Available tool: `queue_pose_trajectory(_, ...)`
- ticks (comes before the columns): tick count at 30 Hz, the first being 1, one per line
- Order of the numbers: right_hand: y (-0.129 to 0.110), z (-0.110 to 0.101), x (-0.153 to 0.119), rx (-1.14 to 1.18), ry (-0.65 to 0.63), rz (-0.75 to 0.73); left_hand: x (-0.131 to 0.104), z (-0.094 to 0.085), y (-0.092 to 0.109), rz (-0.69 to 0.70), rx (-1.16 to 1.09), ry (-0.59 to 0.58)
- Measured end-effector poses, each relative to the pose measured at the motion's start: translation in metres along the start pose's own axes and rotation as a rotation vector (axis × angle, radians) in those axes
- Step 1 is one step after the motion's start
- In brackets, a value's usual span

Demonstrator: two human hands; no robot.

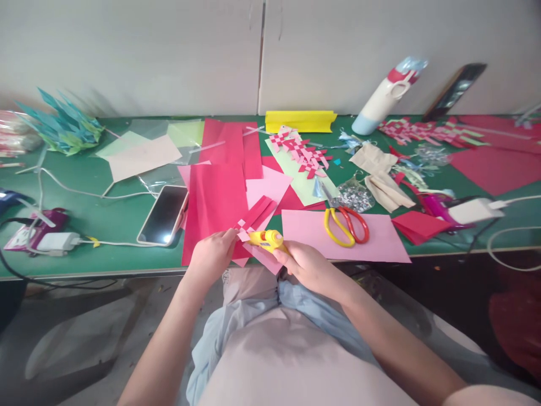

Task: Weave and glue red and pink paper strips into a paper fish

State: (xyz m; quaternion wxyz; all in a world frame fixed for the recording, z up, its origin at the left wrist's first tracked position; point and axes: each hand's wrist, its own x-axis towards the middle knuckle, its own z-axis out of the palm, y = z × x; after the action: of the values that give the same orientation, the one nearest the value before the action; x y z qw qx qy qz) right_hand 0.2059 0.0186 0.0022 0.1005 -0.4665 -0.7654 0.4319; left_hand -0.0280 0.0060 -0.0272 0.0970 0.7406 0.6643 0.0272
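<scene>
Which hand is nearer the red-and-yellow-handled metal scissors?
Right. The right hand, holding the yellow plastic glue gun, is left of the scissors; the left hand is farther left.

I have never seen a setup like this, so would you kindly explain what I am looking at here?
Certainly. There is no machine: these are a person's bare hands, seen from one camera worn on the head, looking forward and down.

The green table holds red sheets, a phone, scissors and, farther back, a white-and-blue bottle.

The right hand holds what looks like a yellow glue gun, its nozzle towards a checkered paper piece in the left hand.
</scene>
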Motion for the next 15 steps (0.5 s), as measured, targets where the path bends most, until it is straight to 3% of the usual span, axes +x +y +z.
queue_pose_trajectory(15, -0.0005, 0.0015, -0.0013, 0.077, 0.0, 0.028, -0.0012, -0.0032, 0.001, 0.015, -0.024, 0.003)
